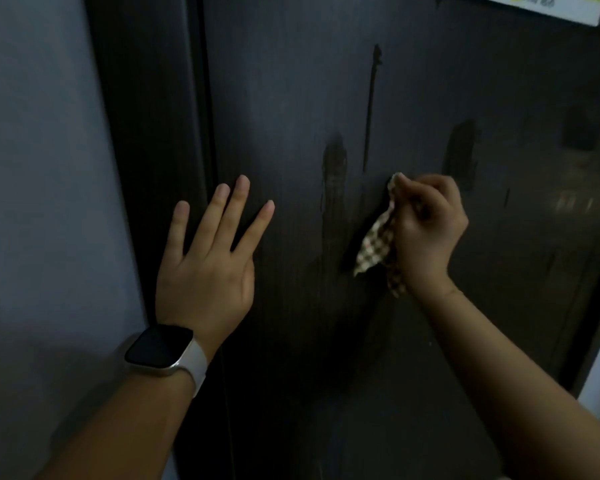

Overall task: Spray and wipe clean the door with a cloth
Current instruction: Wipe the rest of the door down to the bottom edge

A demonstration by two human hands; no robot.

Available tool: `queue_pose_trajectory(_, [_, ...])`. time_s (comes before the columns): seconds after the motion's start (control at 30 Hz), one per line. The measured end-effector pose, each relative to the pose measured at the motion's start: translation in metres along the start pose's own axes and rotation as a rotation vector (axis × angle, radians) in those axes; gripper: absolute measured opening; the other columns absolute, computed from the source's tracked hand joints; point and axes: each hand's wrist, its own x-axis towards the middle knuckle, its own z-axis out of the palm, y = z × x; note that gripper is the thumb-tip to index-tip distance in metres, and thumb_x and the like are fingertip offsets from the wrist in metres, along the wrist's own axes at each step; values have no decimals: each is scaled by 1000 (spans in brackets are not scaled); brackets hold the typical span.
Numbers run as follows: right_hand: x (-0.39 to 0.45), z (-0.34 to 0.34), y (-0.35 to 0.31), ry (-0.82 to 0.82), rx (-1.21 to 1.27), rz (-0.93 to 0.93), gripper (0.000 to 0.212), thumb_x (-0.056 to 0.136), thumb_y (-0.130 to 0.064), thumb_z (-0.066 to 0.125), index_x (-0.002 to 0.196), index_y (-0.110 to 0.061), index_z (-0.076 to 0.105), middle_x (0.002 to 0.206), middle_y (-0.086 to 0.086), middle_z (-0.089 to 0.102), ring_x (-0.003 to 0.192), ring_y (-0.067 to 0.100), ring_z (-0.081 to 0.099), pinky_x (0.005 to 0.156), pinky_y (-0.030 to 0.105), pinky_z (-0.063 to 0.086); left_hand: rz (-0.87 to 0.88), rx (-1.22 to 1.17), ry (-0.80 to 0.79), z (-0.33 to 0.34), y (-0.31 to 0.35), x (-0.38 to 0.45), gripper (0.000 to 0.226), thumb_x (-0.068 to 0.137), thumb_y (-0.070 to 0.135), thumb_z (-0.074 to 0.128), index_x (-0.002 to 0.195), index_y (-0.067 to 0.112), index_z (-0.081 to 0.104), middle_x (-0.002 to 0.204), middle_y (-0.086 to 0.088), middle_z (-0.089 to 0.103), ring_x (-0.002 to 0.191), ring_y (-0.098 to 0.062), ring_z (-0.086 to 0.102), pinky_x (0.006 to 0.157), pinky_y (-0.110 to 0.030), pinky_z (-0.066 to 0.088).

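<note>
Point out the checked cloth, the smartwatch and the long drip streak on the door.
Brown-and-cream checked cloth (374,245): head view, on the hanging fold below the right hand.
Dark-screened smartwatch with white strap (158,345): head view, on the screen.
Long thin drip streak on the dark door (370,109): head view, mid-length.

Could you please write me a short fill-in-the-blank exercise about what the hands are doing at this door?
1. The right hand grips a checked ____.
2. The left hand lies flat with its fingers ____.
3. The watch sits on the ____ wrist.
4. Wet streaks run down the dark ____.

Missing words: cloth; straight; left; door.
</note>
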Motion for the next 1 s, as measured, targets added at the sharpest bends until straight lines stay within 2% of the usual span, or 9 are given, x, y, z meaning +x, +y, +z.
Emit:
queue_pose_trajectory(0.1, [-33,8,-11,-65,2,-112,8,88,3,66,93,4,73,88,17,59,81,22,57,71,30,49,-1,-7,-12,-1,1,0,61,93,22,42,152,27,27,161,-8,17,147,-24,17,118,-47,0])
queue_pose_trajectory(0.23, [-101,-7,-17,-711,26,-589,25,94,-13,60,115,-1,68,105,11,60,92,19,57,79,25,47,-7,-13,-2,-1,1,0,54,98,33,36,152,27,29,161,-7,18,147,-23,19,118,-47,3])
queue_pose_trajectory(0.3, [-96,-13,-10,-849,-16,-696,27,96,-19,58,118,-5,65,109,8,59,92,17,56,77,22,47,4,-5,-6,-1,1,1,54,99,38,34,152,27,28,161,-7,17,147,-24,18,118,-47,2])
queue_pose_trajectory(0.43, [-38,-17,1,-557,-77,-520,25,97,-17,55,104,1,72,94,16,64,83,26,61,70,36,52,7,9,3,3,0,0,56,99,41,35,152,27,27,161,-8,17,147,-25,18,118,-48,2])
queue_pose_trajectory(0.6, [21,8,-14,-87,6,-101,11,90,-9,68,94,0,72,91,12,62,82,15,59,72,23,51,12,35,23,4,0,1,56,100,45,35,152,27,27,161,-7,17,147,-24,18,118,-48,6])
queue_pose_trajectory(0.67, [-1,19,-27,-127,32,-156,8,90,-4,67,91,2,71,90,15,60,82,21,58,71,32,50,13,20,26,4,0,1,56,99,45,36,152,27,29,161,-6,16,147,-23,18,118,-48,6])
queue_pose_trajectory(0.8, [-75,3,-38,-704,57,-635,19,94,-9,61,110,0,68,102,13,60,91,22,55,79,29,47,12,9,29,3,0,0,56,98,45,37,151,26,31,161,-7,17,147,-23,19,118,-47,5])
queue_pose_trajectory(0.87, [-62,-4,-28,-840,32,-659,20,96,-13,59,108,-1,69,102,13,62,91,20,56,79,29,46,19,8,32,3,-1,1,56,99,45,37,151,26,30,161,-7,17,147,-23,19,118,-48,5])
queue_pose_trajectory(1.0, [18,-3,-17,-440,-44,-348,15,94,-10,61,90,0,72,88,15,61,82,22,57,73,31,46,8,24,28,4,0,1,57,98,45,38,152,26,29,161,-8,18,147,-24,19,118,-47,3])
